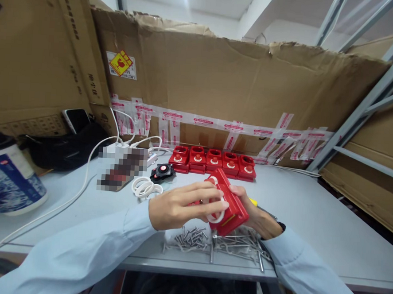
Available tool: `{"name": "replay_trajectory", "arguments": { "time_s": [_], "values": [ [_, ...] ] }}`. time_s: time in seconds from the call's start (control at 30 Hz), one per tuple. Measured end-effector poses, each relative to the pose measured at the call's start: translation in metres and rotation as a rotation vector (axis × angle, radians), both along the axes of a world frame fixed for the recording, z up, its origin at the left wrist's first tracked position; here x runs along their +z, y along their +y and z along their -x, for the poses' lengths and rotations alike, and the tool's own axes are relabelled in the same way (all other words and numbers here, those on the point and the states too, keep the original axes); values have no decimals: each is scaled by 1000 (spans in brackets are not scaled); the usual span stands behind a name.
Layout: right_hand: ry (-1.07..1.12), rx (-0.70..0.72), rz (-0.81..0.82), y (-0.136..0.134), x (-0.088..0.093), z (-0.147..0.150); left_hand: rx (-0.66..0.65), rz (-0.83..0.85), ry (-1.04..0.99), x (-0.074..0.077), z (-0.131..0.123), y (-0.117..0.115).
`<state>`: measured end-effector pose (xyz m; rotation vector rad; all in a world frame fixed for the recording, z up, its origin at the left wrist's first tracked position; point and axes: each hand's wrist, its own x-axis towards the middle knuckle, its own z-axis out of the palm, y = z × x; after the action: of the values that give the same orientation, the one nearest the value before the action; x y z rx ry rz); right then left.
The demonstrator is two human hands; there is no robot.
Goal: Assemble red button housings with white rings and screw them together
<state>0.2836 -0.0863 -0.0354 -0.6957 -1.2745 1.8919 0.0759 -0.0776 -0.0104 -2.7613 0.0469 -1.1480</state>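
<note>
A red plastic housing (232,207) is tilted above the table between my hands. My right hand (250,212) grips it from the right, the thumb resting on its upper edge. My left hand (182,204) reaches across from the left, with its fingers closed over a white ring (216,217) against the face of the housing. A smaller white part (213,180) shows at the housing's upper end. Part of the ring is hidden behind my fingers. Below lie a pile of screws (192,237) and a bag of longer metal rods (239,245).
Several red housings with round buttons (214,160) stand in a row at the back. Loose white rings (145,188) and a black part (162,171) lie left of my hands. A large cup (10,175), white cable (84,180) and cardboard wall (220,77) surround the table.
</note>
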Motion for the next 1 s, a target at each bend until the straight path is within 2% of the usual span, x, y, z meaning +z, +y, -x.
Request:
{"name": "replay_trajectory", "arguments": {
  "time_s": [0.07, 0.13, 0.23, 0.33, 0.47, 0.6, 0.73, 0.83, 1.0],
  "values": [
    [-20, 39, 30, 1, 1, -3, -10, -69, 52, 1, 1, 1],
    [-13, 34, 14, 2, 4, -6, 26, -48, 55, 1, 3, 4],
    [49, -56, -138, 6, 11, -10, 176, 201, -2, -2, 6, 11],
    [67, -273, -375, 13, 17, -16, 371, 461, -36, -10, 6, 19],
    [-3, -582, -580, 21, 16, -21, 571, 557, 85, -26, -3, 26],
    [-64, -647, -671, 24, 12, -21, 611, 627, 175, -35, -19, 31],
    [-95, -667, -699, 25, 11, -21, 621, 609, 216, -33, -31, 40],
    [-65, -703, -685, 24, 12, -22, 603, 591, 198, -25, -32, 47],
    [-34, -799, -710, 23, 16, -23, 537, 583, 135, 0, -22, 57]
  ]
}}
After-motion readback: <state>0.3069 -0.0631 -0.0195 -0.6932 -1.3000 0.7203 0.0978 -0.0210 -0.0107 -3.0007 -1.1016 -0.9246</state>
